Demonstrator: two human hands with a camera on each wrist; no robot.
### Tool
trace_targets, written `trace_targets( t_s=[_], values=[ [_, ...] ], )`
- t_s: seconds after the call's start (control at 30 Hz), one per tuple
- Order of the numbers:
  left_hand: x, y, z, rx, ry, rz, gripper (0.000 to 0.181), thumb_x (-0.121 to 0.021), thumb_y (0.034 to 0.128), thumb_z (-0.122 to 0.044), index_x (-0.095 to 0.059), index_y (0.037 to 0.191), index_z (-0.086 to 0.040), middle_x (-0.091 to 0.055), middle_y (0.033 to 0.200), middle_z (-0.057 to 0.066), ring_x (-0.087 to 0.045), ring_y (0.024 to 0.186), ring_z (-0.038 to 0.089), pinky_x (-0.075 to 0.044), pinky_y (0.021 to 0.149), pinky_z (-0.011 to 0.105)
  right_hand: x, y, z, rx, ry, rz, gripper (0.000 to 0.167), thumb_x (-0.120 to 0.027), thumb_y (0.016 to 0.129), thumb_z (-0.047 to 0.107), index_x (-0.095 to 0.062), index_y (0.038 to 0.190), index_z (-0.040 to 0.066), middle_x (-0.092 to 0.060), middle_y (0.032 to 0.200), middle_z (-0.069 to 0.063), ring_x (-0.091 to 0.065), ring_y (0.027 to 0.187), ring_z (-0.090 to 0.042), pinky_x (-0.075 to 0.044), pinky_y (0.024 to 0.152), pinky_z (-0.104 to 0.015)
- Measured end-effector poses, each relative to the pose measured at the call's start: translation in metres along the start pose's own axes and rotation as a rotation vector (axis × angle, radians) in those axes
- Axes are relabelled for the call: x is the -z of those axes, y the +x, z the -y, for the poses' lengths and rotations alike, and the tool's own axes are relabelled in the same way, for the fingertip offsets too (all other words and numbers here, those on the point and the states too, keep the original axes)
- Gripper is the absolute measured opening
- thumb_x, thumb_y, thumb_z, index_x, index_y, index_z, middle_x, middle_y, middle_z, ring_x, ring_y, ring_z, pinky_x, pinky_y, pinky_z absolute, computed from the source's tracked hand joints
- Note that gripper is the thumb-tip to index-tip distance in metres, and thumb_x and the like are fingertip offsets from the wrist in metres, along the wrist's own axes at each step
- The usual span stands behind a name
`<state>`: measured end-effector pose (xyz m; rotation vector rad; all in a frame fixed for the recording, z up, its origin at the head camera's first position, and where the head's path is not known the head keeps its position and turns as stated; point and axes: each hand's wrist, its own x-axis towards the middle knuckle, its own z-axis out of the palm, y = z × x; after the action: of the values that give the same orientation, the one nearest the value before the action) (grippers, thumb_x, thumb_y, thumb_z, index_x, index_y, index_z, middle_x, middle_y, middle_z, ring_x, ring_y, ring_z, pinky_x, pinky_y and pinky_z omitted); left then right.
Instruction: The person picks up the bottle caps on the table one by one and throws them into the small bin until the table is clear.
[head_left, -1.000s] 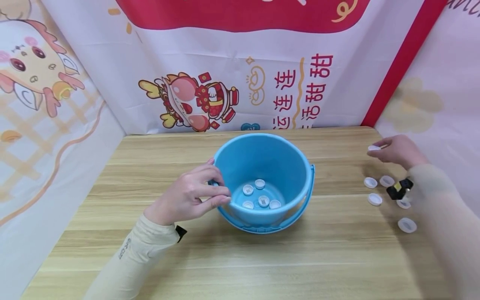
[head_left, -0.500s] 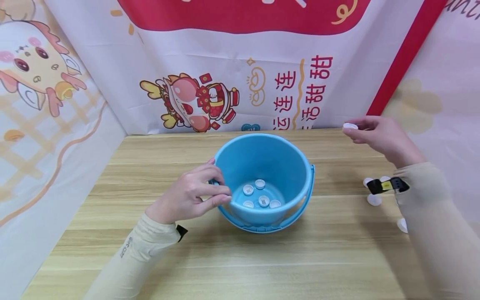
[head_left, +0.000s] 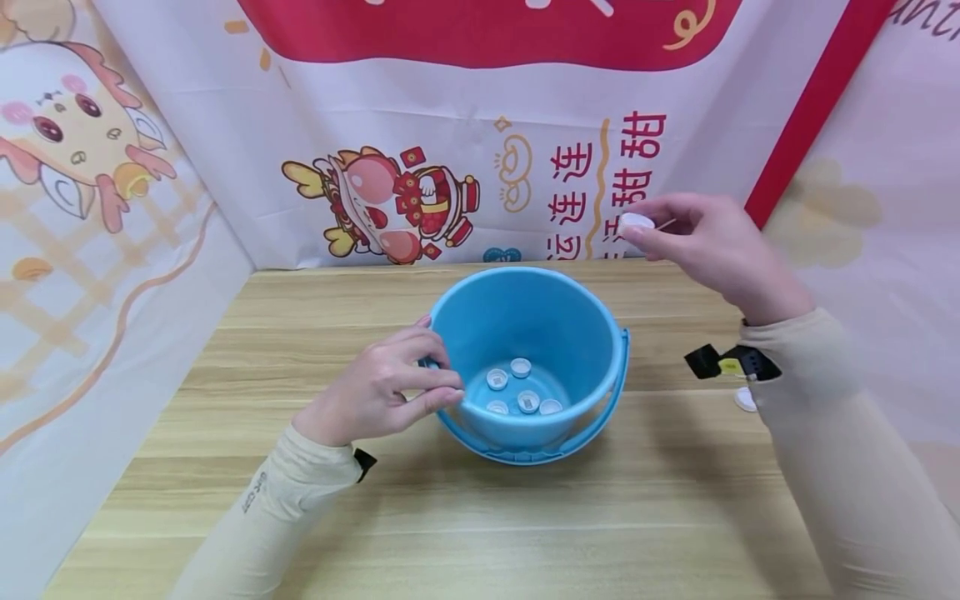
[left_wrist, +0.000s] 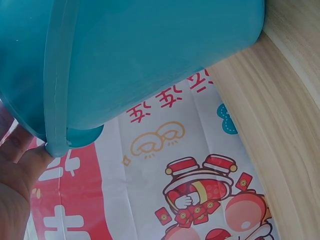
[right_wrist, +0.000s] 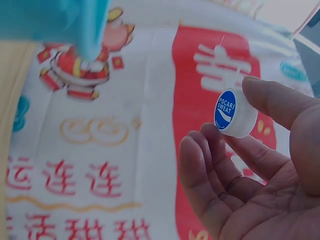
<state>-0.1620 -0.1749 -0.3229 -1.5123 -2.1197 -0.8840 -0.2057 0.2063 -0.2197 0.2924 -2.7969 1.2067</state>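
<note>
Gripping blue bucket (head_left: 517,315) w/ curled L hand (head_left: 386,382), pinching white cap (head_left: 636,222) w/ half-curled R hand (head_left: 712,250)

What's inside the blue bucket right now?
Five white caps show at the bottom of the blue bucket; the nearest two are partly cut off by the near wall. Whatever lies right behind that wall is covered, so can't rule out more.
</note>
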Motion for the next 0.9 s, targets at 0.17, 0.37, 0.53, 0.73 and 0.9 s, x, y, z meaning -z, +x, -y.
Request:
trace_targets(
  t_s=[0.17,0.37,0.53,0.73,0.9],
  values=[
    [0.0,0.001,0.001,-0.009,0.006,0.005,0.028,-0.066,0.0958,-0.037,-0.079,0.095,-0.012,-0.064,0.093,0.0,-0.057,0.093,0.014,-0.036,0.108,0.057,-0.008,0.004,0.027,0.102,-0.016,0.003,0.053,-0.07,0.089,0.048,-0.064,0.132,0.018,-0.064,0.112,-0.005,-0.064,0.091,-0.024,-0.056,0.07,-0.023],
    [0.0,0.001,0.001,-0.008,0.011,0.009,0.03,-0.064,0.0965,-0.039,-0.079,0.095,-0.013,-0.065,0.094,0.0,-0.058,0.093,0.014,-0.036,0.108,0.057,-0.016,0.007,0.054,0.203,-0.065,0.011,0.051,-0.07,0.089,0.049,-0.066,0.129,0.018,-0.065,0.108,-0.002,-0.059,0.093,-0.021,-0.055,0.072,-0.027],
    [0.0,0.001,0.0,-0.013,0.006,0.006,0.029,-0.065,0.0965,-0.037,-0.079,0.094,-0.012,-0.065,0.093,0.0,-0.058,0.093,0.014,-0.036,0.108,0.057,-0.025,0.008,0.071,0.275,-0.042,0.027,0.046,-0.073,0.088,0.045,-0.068,0.126,0.017,-0.065,0.105,-0.002,-0.059,0.093,-0.019,-0.054,0.074,-0.03],
    [0.0,0.002,0.0,0.0,-0.002,0.0,0.027,-0.066,0.0958,-0.037,-0.077,0.093,-0.013,-0.064,0.092,0.0,-0.058,0.092,0.013,-0.036,0.108,0.056,-0.036,0.007,0.082,0.306,-0.031,0.066,0.045,-0.075,0.087,0.043,-0.069,0.124,0.018,-0.066,0.103,0.0,-0.062,0.09,-0.018,-0.057,0.076,-0.033],
    [0.0,0.001,0.0,-0.003,0.004,0.01,0.027,-0.066,0.0959,-0.037,-0.079,0.094,-0.013,-0.065,0.093,0.0,-0.058,0.093,0.014,-0.037,0.108,0.056,-0.045,0.007,0.084,0.353,-0.024,0.096,0.045,-0.077,0.086,0.04,-0.069,0.124,0.017,-0.067,0.107,0.001,-0.061,0.093,-0.017,-0.057,0.078,-0.037]
  ],
)
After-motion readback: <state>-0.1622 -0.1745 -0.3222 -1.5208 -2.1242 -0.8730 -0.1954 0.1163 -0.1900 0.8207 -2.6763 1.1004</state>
